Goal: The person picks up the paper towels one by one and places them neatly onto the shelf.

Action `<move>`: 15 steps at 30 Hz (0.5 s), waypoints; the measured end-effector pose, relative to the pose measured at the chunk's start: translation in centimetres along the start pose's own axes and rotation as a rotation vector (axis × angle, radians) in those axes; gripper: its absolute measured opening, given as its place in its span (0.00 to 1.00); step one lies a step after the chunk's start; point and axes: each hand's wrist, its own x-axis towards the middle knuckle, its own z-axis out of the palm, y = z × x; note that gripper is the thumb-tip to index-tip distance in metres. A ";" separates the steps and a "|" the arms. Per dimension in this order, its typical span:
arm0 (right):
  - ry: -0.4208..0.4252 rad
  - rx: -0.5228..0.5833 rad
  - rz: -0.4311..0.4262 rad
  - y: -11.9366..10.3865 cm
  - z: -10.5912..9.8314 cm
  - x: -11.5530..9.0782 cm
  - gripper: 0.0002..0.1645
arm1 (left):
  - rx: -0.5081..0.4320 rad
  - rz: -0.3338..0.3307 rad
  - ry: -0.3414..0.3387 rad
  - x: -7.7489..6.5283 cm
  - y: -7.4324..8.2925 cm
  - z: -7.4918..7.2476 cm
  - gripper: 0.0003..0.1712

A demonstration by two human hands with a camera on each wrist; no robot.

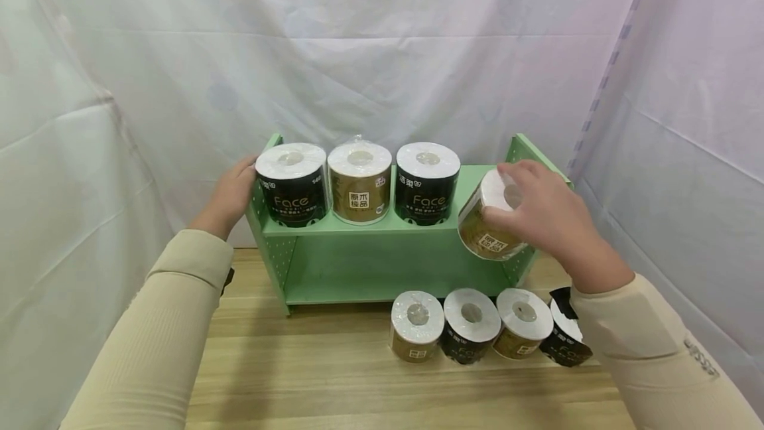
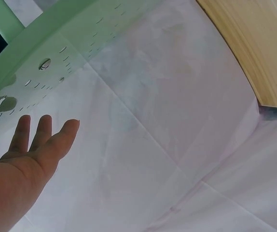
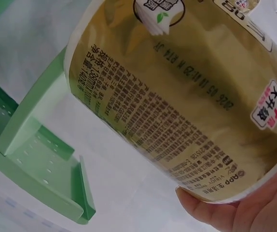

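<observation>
Since it's probably light, squeezable and slick-wrapped, the gold roll [image 1: 482, 236] right of centre suits the right hand [image 1: 552, 217] gripping its top; the left hand [image 1: 228, 196] extends released fingers.

Booth-like place (white sheeting [image 1: 388, 85] on three sides) with a wood-grain tabletop [image 1: 322, 370]

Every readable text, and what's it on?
"Face": upper-left black roll, upper-right black roll
"洁柔": both
"原木纯品": upper gold roll, held roll
"4": held roll
"大升级": held roll
"APP": held roll
"2026 05": held roll, rest unclear
Too small or blurred: other print, sleeve mark.
</observation>
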 end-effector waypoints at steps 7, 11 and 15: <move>-0.013 -0.004 -0.011 0.2 -0.3 0.9 0.48 | 0.018 -0.012 0.001 0.0 0.1 0.0 0.34; -0.032 -0.005 -0.015 0.5 -0.5 1.3 0.48 | 0.016 -0.014 0.000 -0.1 0.1 0.0 0.34; -0.037 -0.019 -0.024 0.7 -0.6 1.9 0.47 | 0.009 -0.020 -0.001 0.0 0.0 0.0 0.34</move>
